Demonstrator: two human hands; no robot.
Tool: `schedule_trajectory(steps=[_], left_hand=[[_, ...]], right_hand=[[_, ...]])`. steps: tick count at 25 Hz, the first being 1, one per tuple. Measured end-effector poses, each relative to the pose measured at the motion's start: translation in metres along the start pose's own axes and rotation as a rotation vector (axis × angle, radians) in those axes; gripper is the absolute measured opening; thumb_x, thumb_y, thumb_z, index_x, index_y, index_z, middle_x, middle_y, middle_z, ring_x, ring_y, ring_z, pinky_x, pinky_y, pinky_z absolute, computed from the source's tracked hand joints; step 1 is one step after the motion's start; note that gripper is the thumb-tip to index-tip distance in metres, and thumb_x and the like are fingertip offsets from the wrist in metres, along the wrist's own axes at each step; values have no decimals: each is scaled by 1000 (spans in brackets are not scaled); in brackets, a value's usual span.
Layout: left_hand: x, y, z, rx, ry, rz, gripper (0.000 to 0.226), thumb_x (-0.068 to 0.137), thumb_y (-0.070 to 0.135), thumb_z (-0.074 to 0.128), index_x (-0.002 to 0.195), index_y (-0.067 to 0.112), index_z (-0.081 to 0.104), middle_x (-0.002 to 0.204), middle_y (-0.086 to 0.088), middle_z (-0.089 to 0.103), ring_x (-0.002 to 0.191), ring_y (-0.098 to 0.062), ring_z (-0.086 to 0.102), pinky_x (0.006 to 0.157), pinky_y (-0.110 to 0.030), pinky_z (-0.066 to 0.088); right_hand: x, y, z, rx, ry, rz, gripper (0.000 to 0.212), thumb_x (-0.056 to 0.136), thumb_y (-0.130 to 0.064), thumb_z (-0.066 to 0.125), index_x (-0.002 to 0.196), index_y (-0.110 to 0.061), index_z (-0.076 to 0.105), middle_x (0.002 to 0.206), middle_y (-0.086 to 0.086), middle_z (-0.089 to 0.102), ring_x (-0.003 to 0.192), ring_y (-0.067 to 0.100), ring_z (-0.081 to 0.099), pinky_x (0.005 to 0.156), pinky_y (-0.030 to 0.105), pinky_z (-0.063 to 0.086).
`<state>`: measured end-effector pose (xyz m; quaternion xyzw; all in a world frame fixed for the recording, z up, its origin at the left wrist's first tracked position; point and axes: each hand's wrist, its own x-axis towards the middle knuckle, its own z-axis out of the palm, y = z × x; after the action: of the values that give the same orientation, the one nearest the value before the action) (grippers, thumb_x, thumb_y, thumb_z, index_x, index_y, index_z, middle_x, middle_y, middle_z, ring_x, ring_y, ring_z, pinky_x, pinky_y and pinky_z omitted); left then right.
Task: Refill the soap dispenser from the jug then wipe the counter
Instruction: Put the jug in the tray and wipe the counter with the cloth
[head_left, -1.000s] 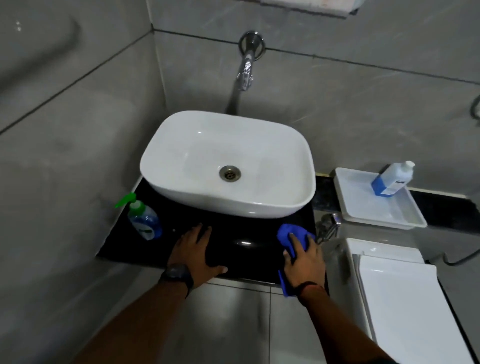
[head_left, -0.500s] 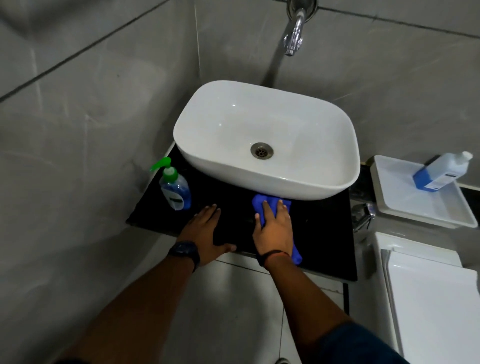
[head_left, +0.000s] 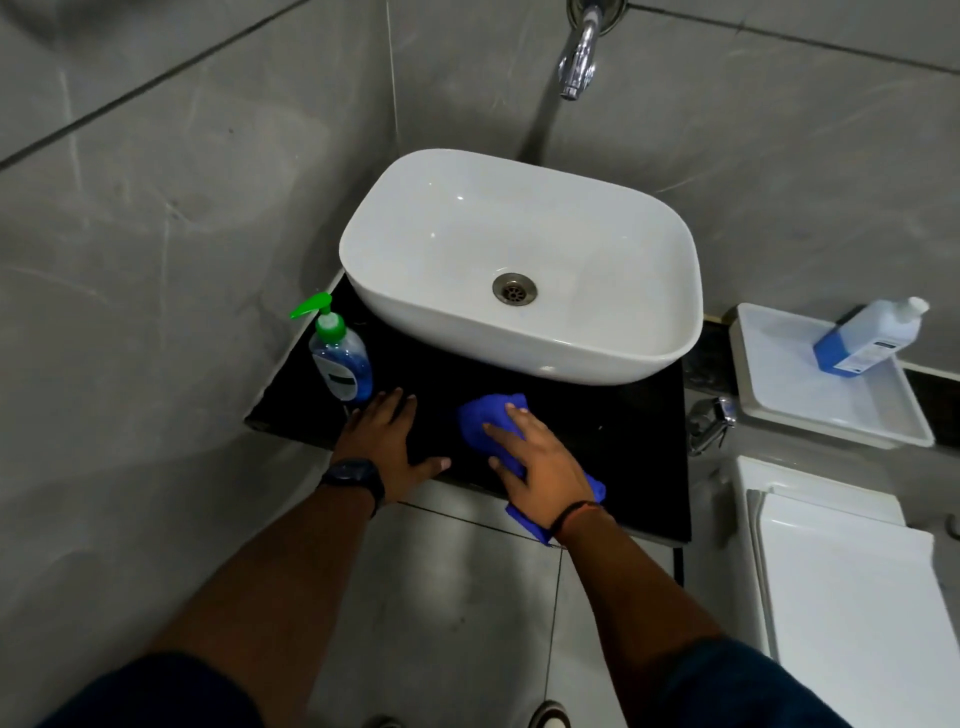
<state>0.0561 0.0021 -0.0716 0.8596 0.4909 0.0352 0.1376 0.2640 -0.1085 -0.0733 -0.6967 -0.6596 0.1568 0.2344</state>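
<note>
A black counter (head_left: 634, 441) carries a white basin (head_left: 519, 260). The soap dispenser (head_left: 340, 358), clear with blue soap and a green pump, stands upright at the counter's left end. My left hand (head_left: 387, 439) lies flat on the counter just right of the dispenser, fingers spread, holding nothing. My right hand (head_left: 535, 457) presses a blue cloth (head_left: 488, 413) onto the counter in front of the basin; part of the cloth hangs past the front edge under my wrist. The jug (head_left: 867, 338), a white bottle with blue liquid, leans in a white tray (head_left: 810, 410) at the right.
A chrome tap (head_left: 579, 57) juts from the grey tiled wall above the basin. A chrome valve (head_left: 709, 418) sits right of the counter. A white toilet cistern and lid (head_left: 841, 571) fill the lower right. Grey floor tiles lie below.
My right hand has slid the blue cloth from the counter's right end leftward to the middle, in front of the basin. My left hand has stayed flat by the dispenser. The view has shifted.
</note>
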Motion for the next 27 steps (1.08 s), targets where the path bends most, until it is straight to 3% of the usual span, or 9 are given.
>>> schedule_trajectory(steps=[6, 10, 18, 27], left_hand=[[9, 5, 0, -42, -41, -47, 107, 59, 77, 59, 144, 24, 23, 155, -2, 15, 140, -24, 10, 114, -46, 12], [6, 6, 4, -54, -14, -61, 106, 58, 77, 60, 144, 26, 23, 155, 0, 15, 140, -22, 11, 114, -46, 11], [4, 3, 5, -36, 6, -66, 106, 58, 78, 57, 143, 25, 24, 155, -1, 15, 140, -23, 11, 113, -46, 10], [2, 8, 0, -33, -77, -132, 107, 61, 75, 58, 145, 24, 18, 156, -2, 9, 141, -23, 9, 113, -47, 11]], right_hand=[[-31, 54, -30, -149, 284, 425, 42, 92, -23, 59, 134, -18, 54, 149, 18, 36, 138, 35, 31, 114, 41, 26], [-6, 33, -14, -153, 394, 635, 46, 91, -23, 55, 136, -14, 50, 150, 25, 32, 137, 40, 28, 115, 43, 21], [28, -10, 18, -124, 331, 500, 47, 91, -22, 55, 136, -11, 50, 149, 26, 32, 137, 40, 29, 116, 41, 20], [30, -34, 28, -16, -10, 5, 49, 88, -22, 63, 135, -20, 52, 151, 14, 35, 140, 30, 28, 114, 39, 27]])
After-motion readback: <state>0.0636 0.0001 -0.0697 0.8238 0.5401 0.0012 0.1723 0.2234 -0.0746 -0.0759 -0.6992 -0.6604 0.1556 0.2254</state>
